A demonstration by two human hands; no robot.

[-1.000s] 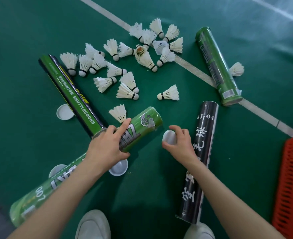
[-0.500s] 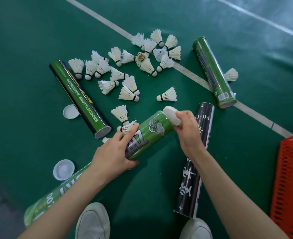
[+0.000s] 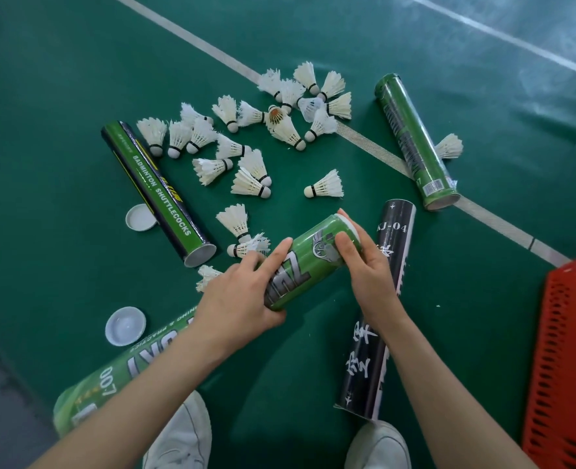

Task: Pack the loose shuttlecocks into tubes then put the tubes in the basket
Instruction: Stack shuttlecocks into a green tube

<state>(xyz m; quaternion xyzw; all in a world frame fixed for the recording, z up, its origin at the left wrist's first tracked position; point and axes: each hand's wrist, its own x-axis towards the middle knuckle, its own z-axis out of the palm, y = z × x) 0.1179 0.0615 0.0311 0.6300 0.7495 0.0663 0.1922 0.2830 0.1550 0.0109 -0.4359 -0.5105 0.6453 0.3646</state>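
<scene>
The green cardboard tube with silver lettering [image 3: 313, 262] is held off the floor between both hands, slanting away from the person, just in front of their white shoes [image 3: 181, 434]. The left hand [image 3: 242, 299] grips its near half, fingers curled over the top and thumb underneath. The right hand [image 3: 364, 265] is wrapped round the far end, thumb lying on the green wall and fingers cupped over a white plastic cap [image 3: 349, 225], of which only a sliver shows.

Just beyond the tube, loose white feather shuttlecocks [image 3: 252, 170] lie scattered on the dark green court floor [image 3: 60, 96], a few touching the white painted line [image 3: 374, 143]. A long green-and-black tube printed BADMINTON SHUTTLECOCKS [image 3: 158, 187] lies to the left with its near end open, a round white lid [image 3: 141, 217] beside it and another white lid [image 3: 126, 325] nearer the person. A black tube with white characters [image 3: 378, 316] lies under the right wrist, a green barcoded tube [image 3: 415, 140] sits across the line, and a large pale green tube [image 3: 110, 377] runs under the left forearm. A red slatted plastic basket [image 3: 567, 350] stands at the right edge.
</scene>
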